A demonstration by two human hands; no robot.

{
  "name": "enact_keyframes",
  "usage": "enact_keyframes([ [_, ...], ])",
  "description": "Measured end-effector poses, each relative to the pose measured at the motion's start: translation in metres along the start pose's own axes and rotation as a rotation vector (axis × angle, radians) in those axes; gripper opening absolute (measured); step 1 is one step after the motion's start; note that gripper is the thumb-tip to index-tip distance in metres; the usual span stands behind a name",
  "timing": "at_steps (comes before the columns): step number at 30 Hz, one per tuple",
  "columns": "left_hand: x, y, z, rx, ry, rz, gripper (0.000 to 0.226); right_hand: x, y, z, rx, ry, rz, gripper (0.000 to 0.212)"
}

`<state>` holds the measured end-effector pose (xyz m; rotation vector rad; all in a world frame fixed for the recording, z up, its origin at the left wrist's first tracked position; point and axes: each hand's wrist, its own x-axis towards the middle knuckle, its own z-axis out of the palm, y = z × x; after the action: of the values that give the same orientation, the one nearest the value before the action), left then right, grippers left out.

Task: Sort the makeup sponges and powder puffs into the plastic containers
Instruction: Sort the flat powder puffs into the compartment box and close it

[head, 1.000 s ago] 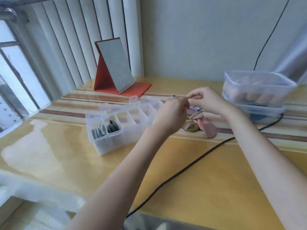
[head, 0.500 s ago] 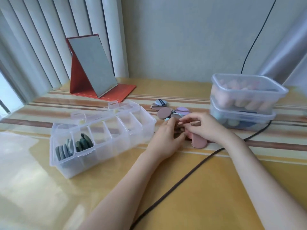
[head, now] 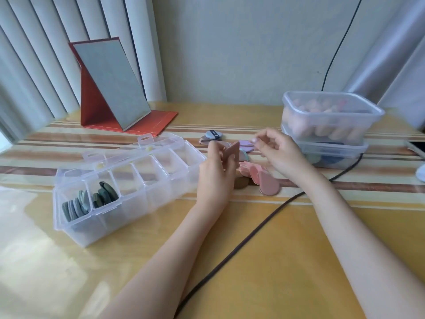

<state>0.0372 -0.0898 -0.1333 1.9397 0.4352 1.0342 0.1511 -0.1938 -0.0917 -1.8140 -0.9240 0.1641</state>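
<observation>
From the head camera, the counter (head: pixel 287 261) is a glossy yellow-tan top with brown and cream stripes running across its back half; light glares off its left side. Behind it stand a pale wall and, to the left, white vertical blinds (head: pixel 41 54). A red folding mirror (head: pixel 110 88) stands tilted at the back left corner.

A clear divided organizer (head: pixel 128 187) lies open at the left middle of the counter. Its 2 leftmost compartments hold grey-green puffs (head: pixel 76 207) and dark green puffs (head: pixel 104 194), standing on edge. At the back right, 2 clear plastic tubs (head: pixel 328 127) are stacked, the upper one filled with peach sponges.

Between organizer and tubs lies a loose pile of puffs (head: pixel 259 178), pink, brown, lilac and blue. The left hand (head: pixel 218 173) is raised over this pile, fingers and thumb pinching a pink-brown puff (head: pixel 231 153) held on edge. The right hand (head: pixel 278 153) hovers just beside it, apart from the left, fingers loosely curled with thumb and forefinger tips near each other; whether they pinch anything is too blurred to tell.

A black cable (head: pixel 248 236) runs from the front edge diagonally under the right forearm toward the tubs, and another climbs the wall. A dark flat item shows at the right edge.
</observation>
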Motion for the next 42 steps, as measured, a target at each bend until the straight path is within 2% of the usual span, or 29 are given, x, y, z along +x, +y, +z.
enact_keyframes([
  [2,0.0,0.003,0.0,-0.036,-0.023,-0.046,0.025,-0.001,0.0,-0.013,-0.3,-0.183,0.182,0.013],
  [4,0.0,0.004,0.001,-0.008,-0.047,-0.037,0.033,-0.005,-0.003,-0.019,-0.536,-0.465,0.343,0.036],
  [5,-0.001,0.004,0.001,0.014,-0.065,-0.024,0.032,-0.006,-0.005,-0.019,-0.612,-0.54,0.346,0.052],
  [7,-0.001,0.004,0.002,0.02,-0.099,-0.012,0.025,-0.007,-0.007,-0.014,-0.642,-0.526,0.289,0.076],
  [8,-0.001,0.003,0.001,0.011,-0.106,-0.018,0.023,-0.007,-0.006,-0.011,-0.634,-0.492,0.262,0.081],
  [10,0.0,0.001,0.001,0.022,-0.112,-0.028,0.023,-0.007,-0.002,-0.007,-0.632,-0.446,0.226,0.074],
  [16,0.002,-0.002,0.004,0.024,-0.102,-0.083,0.024,-0.005,0.016,0.004,-0.518,-0.319,0.086,0.031],
  [20,0.003,-0.003,0.004,-0.005,-0.113,-0.118,0.026,-0.007,0.028,0.009,-0.504,-0.271,0.013,0.024],
  [23,0.003,-0.003,0.003,0.036,-0.095,-0.105,0.029,-0.006,0.036,0.008,-0.455,-0.104,-0.076,0.007],
  [26,0.001,-0.002,0.003,0.114,-0.074,-0.051,0.033,-0.003,0.037,0.013,-0.375,0.081,-0.124,0.008],
  [28,0.001,-0.001,0.003,0.105,-0.076,-0.057,0.032,-0.001,0.031,0.018,-0.235,0.182,-0.119,0.012],
  [30,0.003,0.001,0.003,0.018,-0.115,-0.128,0.032,0.002,0.026,0.019,-0.008,0.152,-0.064,0.014],
  [33,0.003,0.004,0.0,-0.128,-0.165,-0.17,0.029,0.001,0.022,0.024,0.281,-0.067,0.022,0.012],
  [35,0.003,0.005,-0.001,-0.239,-0.152,-0.2,0.029,-0.002,0.02,0.03,0.271,-0.108,0.018,0.01],
  [38,0.004,0.001,-0.002,-0.266,-0.108,-0.245,0.028,-0.004,0.019,0.035,0.27,-0.056,0.052,0.004],
  [42,0.006,0.001,-0.003,-0.308,-0.107,-0.241,0.025,-0.005,0.018,0.039,0.216,-0.013,0.056,0.014],
])
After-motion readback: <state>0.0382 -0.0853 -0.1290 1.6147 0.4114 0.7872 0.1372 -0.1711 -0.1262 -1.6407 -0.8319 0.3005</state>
